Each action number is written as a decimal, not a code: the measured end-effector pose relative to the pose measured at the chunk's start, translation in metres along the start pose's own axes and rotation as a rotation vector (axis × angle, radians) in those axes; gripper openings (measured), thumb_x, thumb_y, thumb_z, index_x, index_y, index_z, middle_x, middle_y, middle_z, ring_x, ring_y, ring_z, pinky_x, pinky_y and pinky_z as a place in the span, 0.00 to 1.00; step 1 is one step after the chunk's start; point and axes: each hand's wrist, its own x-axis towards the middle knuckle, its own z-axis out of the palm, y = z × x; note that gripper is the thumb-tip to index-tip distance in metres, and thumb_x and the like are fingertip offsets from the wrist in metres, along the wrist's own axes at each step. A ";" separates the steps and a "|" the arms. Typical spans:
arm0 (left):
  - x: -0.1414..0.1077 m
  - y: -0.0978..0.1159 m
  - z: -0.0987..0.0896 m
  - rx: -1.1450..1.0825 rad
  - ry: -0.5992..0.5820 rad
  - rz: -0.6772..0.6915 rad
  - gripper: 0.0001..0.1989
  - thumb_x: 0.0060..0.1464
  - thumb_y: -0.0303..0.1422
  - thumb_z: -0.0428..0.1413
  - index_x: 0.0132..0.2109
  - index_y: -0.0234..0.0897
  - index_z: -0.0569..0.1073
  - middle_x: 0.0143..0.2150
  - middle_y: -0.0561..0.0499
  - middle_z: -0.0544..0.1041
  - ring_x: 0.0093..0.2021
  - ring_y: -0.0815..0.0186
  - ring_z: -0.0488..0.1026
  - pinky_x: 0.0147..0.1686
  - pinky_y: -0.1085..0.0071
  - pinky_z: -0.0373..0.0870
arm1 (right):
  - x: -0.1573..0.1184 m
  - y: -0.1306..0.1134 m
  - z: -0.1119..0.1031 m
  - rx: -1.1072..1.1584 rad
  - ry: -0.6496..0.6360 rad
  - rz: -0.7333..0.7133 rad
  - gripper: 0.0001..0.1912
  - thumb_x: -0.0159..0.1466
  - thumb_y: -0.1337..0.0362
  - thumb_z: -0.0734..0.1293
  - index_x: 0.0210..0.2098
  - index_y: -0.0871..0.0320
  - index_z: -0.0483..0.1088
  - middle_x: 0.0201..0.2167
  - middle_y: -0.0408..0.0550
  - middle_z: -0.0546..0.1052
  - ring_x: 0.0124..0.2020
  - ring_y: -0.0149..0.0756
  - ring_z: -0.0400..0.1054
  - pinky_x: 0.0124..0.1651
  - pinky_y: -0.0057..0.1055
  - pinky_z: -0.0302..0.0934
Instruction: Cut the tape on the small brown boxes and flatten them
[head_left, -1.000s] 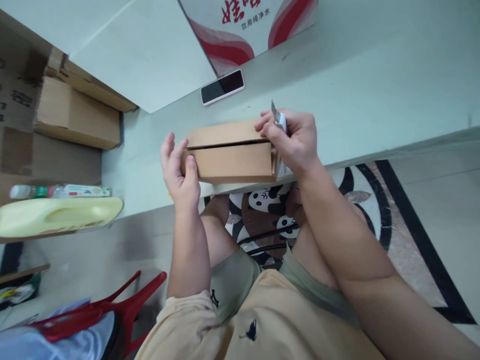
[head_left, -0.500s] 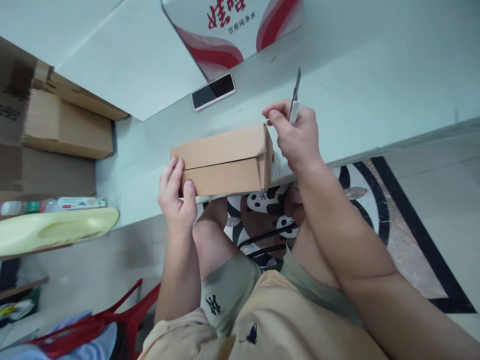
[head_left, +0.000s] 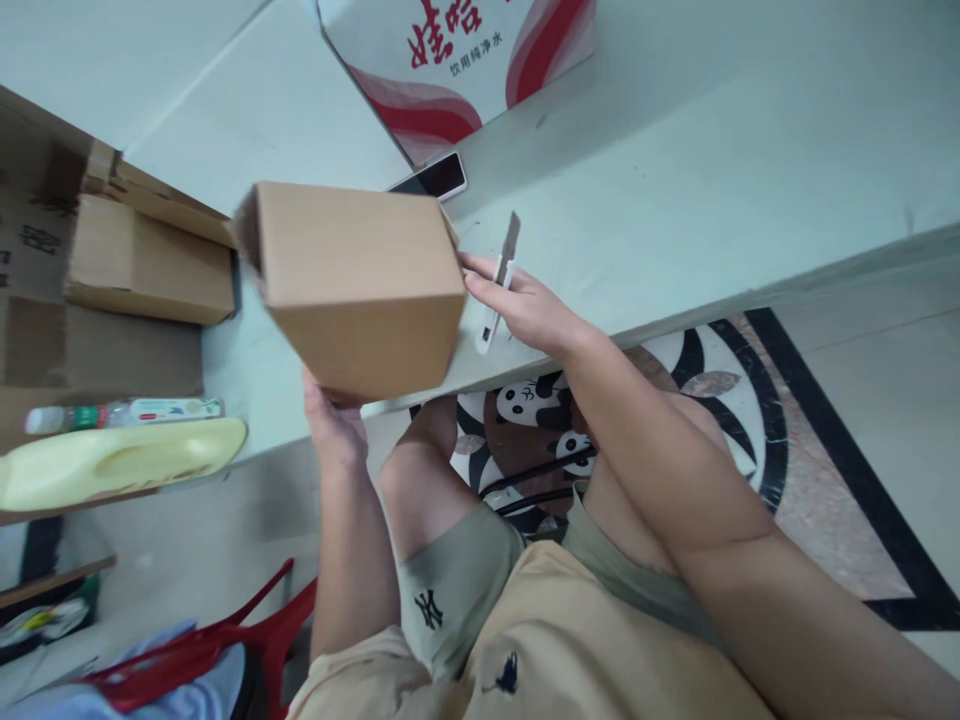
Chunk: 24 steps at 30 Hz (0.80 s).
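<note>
A brown cardboard box (head_left: 360,250) is held tilted above the pale table's front edge. My left hand (head_left: 335,425) supports it from below at the near left corner, with most of its fingers hidden under the box. At the box's right end is my right hand (head_left: 525,305), its fingertips touching the cardboard. That hand also holds a white utility knife (head_left: 496,290), its metal blade out and pointing away from me. The box's left end looks loose or partly open, though it is blurred.
Behind the box lies a phone-like black-screened device (head_left: 442,178), partly covered. A white and red carton (head_left: 465,80) stands at the back. To the left are cardboard boxes (head_left: 150,265), a plastic bottle (head_left: 71,417) and a yellow-green container (head_left: 127,460). The table's edge (head_left: 712,300) runs along my front.
The box has been turned and raised, showing different faces and covering part of the device. My right hand has come left and down to the box's end, still with the knife.
</note>
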 end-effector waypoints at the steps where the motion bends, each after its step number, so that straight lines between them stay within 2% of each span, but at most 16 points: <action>1: -0.004 0.002 0.005 -0.095 0.038 -0.085 0.36 0.58 0.63 0.46 0.65 0.50 0.66 0.72 0.50 0.66 0.72 0.55 0.62 0.60 0.59 0.74 | 0.000 -0.001 0.001 0.034 -0.041 -0.044 0.26 0.68 0.46 0.61 0.60 0.51 0.72 0.66 0.46 0.71 0.70 0.42 0.61 0.74 0.46 0.52; 2: -0.008 0.003 0.012 -0.179 0.047 -0.162 0.37 0.55 0.64 0.50 0.64 0.49 0.68 0.71 0.48 0.67 0.71 0.54 0.63 0.60 0.60 0.74 | -0.001 -0.002 0.002 0.046 -0.076 -0.083 0.27 0.68 0.46 0.61 0.61 0.50 0.71 0.68 0.45 0.69 0.71 0.42 0.59 0.75 0.46 0.50; 4: -0.015 0.007 0.026 -0.250 0.051 -0.254 0.38 0.54 0.65 0.52 0.62 0.47 0.70 0.67 0.45 0.71 0.66 0.53 0.71 0.53 0.61 0.78 | -0.002 -0.004 0.003 0.013 -0.106 -0.141 0.27 0.67 0.49 0.63 0.62 0.49 0.70 0.71 0.45 0.64 0.73 0.43 0.55 0.76 0.47 0.47; 6: -0.018 0.010 0.041 -0.276 0.033 -0.343 0.38 0.54 0.65 0.51 0.59 0.43 0.73 0.59 0.41 0.78 0.54 0.52 0.79 0.40 0.65 0.81 | -0.004 -0.008 0.003 -0.045 -0.090 -0.172 0.26 0.66 0.53 0.65 0.62 0.49 0.70 0.72 0.46 0.61 0.74 0.43 0.53 0.77 0.46 0.46; 8: -0.020 0.012 0.056 -0.319 0.013 -0.431 0.34 0.56 0.62 0.51 0.56 0.39 0.75 0.50 0.40 0.81 0.44 0.55 0.82 0.29 0.69 0.79 | -0.007 -0.013 0.002 -0.087 -0.056 -0.197 0.25 0.66 0.56 0.64 0.62 0.50 0.70 0.72 0.46 0.62 0.75 0.41 0.52 0.77 0.44 0.46; 10: -0.022 0.015 0.070 -0.396 0.000 -0.491 0.25 0.60 0.52 0.54 0.53 0.39 0.76 0.48 0.42 0.82 0.41 0.58 0.82 0.30 0.70 0.79 | -0.009 -0.020 0.001 -0.122 -0.021 -0.217 0.22 0.66 0.59 0.63 0.60 0.49 0.72 0.70 0.44 0.64 0.74 0.40 0.54 0.76 0.44 0.48; 12: -0.024 0.016 0.083 -0.481 -0.028 -0.568 0.16 0.60 0.41 0.55 0.50 0.38 0.76 0.45 0.44 0.82 0.41 0.61 0.82 0.38 0.68 0.81 | -0.010 -0.025 -0.001 -0.157 0.031 -0.211 0.21 0.65 0.62 0.62 0.56 0.48 0.74 0.68 0.41 0.68 0.72 0.41 0.57 0.76 0.45 0.49; 15: -0.030 0.015 0.100 -0.598 -0.104 -0.694 0.13 0.57 0.34 0.55 0.48 0.36 0.76 0.42 0.45 0.83 0.42 0.62 0.82 0.46 0.64 0.81 | -0.011 -0.028 -0.002 -0.178 0.118 -0.165 0.19 0.63 0.66 0.61 0.49 0.50 0.77 0.64 0.42 0.72 0.69 0.43 0.62 0.74 0.47 0.52; 17: -0.033 0.012 0.107 -0.615 -0.124 -0.724 0.13 0.55 0.32 0.58 0.47 0.36 0.75 0.40 0.47 0.83 0.40 0.64 0.82 0.45 0.66 0.81 | -0.010 -0.026 -0.002 -0.181 0.156 -0.146 0.18 0.62 0.68 0.60 0.45 0.51 0.78 0.61 0.43 0.75 0.66 0.43 0.65 0.73 0.47 0.54; 19: -0.036 0.008 0.110 -0.545 -0.105 -0.709 0.14 0.51 0.31 0.62 0.45 0.36 0.75 0.38 0.48 0.82 0.36 0.66 0.81 0.40 0.69 0.80 | -0.009 -0.023 -0.001 -0.192 0.168 -0.142 0.17 0.60 0.69 0.61 0.42 0.52 0.79 0.58 0.44 0.76 0.64 0.44 0.66 0.72 0.48 0.56; 21: -0.038 0.006 0.108 -0.405 -0.043 -0.611 0.15 0.49 0.33 0.65 0.45 0.37 0.75 0.40 0.48 0.82 0.39 0.64 0.81 0.41 0.70 0.79 | -0.009 -0.022 -0.001 -0.205 0.166 -0.143 0.17 0.59 0.70 0.61 0.40 0.52 0.79 0.56 0.44 0.78 0.63 0.44 0.68 0.71 0.49 0.57; 22: -0.039 0.008 0.105 -0.316 0.018 -0.512 0.17 0.49 0.34 0.65 0.46 0.38 0.75 0.44 0.46 0.82 0.43 0.63 0.81 0.44 0.68 0.79 | -0.009 -0.021 -0.001 -0.209 0.166 -0.145 0.17 0.58 0.71 0.61 0.39 0.52 0.79 0.55 0.44 0.78 0.62 0.44 0.69 0.70 0.49 0.58; 24: -0.036 0.017 0.094 -0.136 0.174 -0.229 0.19 0.51 0.34 0.64 0.50 0.40 0.73 0.55 0.45 0.79 0.57 0.59 0.77 0.56 0.63 0.76 | -0.009 -0.022 -0.001 -0.212 0.165 -0.146 0.16 0.58 0.71 0.61 0.38 0.52 0.79 0.54 0.44 0.79 0.61 0.44 0.70 0.69 0.49 0.59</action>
